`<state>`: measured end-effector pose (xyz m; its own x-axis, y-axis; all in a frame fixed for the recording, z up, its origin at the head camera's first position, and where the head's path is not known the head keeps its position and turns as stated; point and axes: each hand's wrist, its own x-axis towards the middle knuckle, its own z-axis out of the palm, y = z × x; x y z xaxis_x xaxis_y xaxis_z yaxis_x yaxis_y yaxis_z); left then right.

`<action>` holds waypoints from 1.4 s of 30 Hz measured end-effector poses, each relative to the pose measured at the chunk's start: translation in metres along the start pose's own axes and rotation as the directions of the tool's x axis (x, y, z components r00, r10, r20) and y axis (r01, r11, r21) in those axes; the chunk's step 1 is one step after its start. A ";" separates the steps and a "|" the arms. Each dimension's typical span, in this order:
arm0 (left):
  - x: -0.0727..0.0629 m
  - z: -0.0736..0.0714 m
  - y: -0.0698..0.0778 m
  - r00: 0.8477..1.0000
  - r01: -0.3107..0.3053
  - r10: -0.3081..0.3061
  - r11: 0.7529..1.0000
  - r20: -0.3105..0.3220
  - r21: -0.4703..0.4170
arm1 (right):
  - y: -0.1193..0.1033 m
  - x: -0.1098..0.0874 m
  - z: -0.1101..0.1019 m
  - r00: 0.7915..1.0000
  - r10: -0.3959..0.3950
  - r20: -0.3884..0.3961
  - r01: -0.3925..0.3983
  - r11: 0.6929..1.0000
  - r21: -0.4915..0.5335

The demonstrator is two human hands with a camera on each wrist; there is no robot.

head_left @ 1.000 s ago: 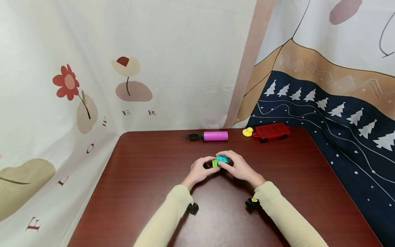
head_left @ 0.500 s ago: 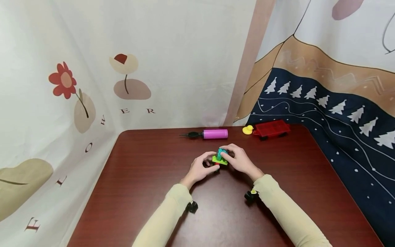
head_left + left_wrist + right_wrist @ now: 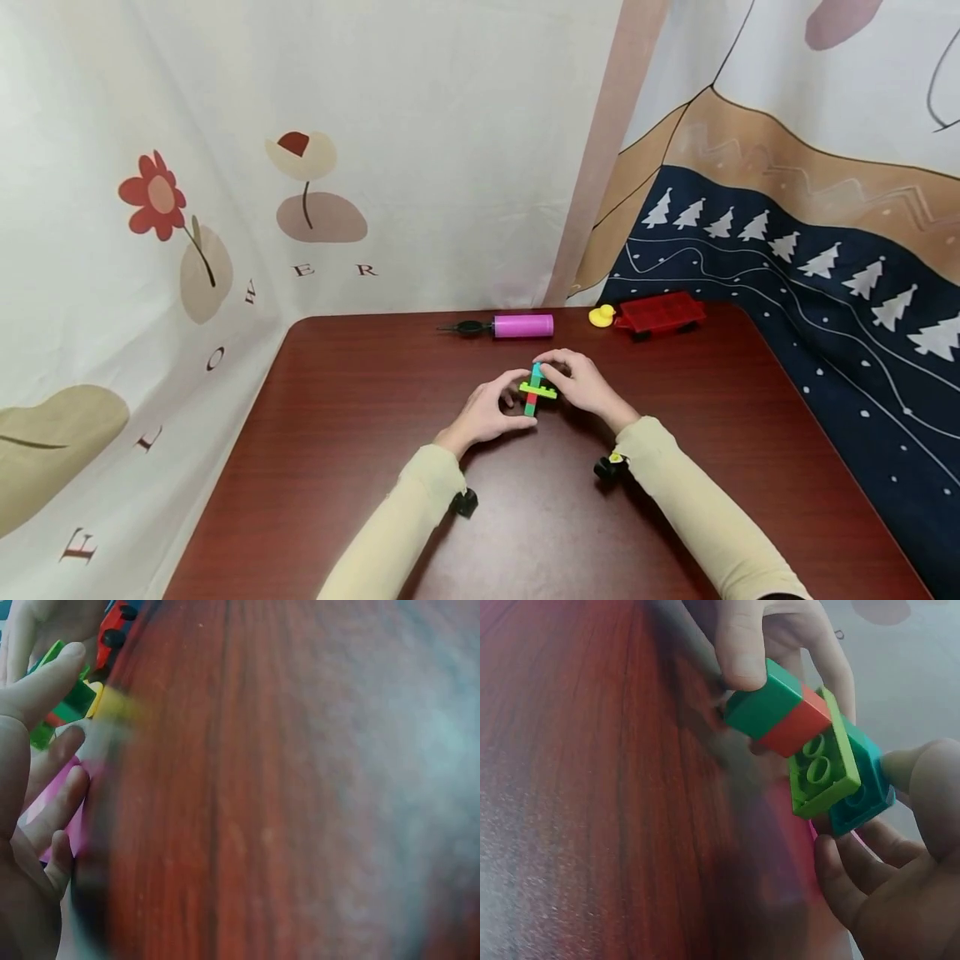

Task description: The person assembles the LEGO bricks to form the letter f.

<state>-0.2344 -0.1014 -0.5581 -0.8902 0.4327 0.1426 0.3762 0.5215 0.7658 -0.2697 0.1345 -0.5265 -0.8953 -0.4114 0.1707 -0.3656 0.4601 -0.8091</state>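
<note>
Between my two hands, over the middle of the table, is a stack of joined toy bricks point(image 3: 532, 400). It has a green brick point(image 3: 769, 705) at the lower end, then a red brick point(image 3: 799, 729), a light-green plate point(image 3: 846, 772) and a teal brick point(image 3: 870, 761) at the top. My right hand point(image 3: 587, 390) pinches the teal end between thumb and fingers. With its thumb against the green end and fingers behind the stack, my left hand point(image 3: 483, 413) holds the other side. In the left wrist view the left thumb point(image 3: 45, 686) partly covers the stack.
Along the table's point(image 3: 360, 417) far edge lie a purple hand pump point(image 3: 523, 326) with a black nozzle, a yellow rubber duck point(image 3: 602, 316) and a red toy wagon point(image 3: 662, 314). A printed curtain point(image 3: 450, 167) hangs right behind that edge.
The stack has turned from studs facing up at me to a side-on, nearly upright pose, showing its red and green lower bricks. My left thumb has moved slightly down towards me.
</note>
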 end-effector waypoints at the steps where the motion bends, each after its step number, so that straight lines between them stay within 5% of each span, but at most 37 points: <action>1: 0.000 0.000 0.000 1.000 0.002 -0.002 1.000 0.001 0.027 | 0.000 0.000 0.000 1.000 0.001 0.007 -0.001 1.000 -0.015; 11: 0.000 0.001 0.001 0.999 -0.040 0.039 0.996 0.010 0.081 | 0.002 -0.001 0.003 0.998 0.024 0.062 -0.021 0.998 -0.052; 42: 0.007 0.002 -0.007 0.999 0.034 -0.033 0.998 -0.020 0.060 | 0.015 -0.006 0.000 0.993 0.070 0.091 -0.063 0.994 -0.086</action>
<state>-0.2422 -0.1003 -0.5640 -0.9071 0.4004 0.1302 0.3604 0.5788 0.7315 -0.2700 0.1443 -0.5398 -0.8920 -0.4479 0.0613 -0.3293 0.5508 -0.7670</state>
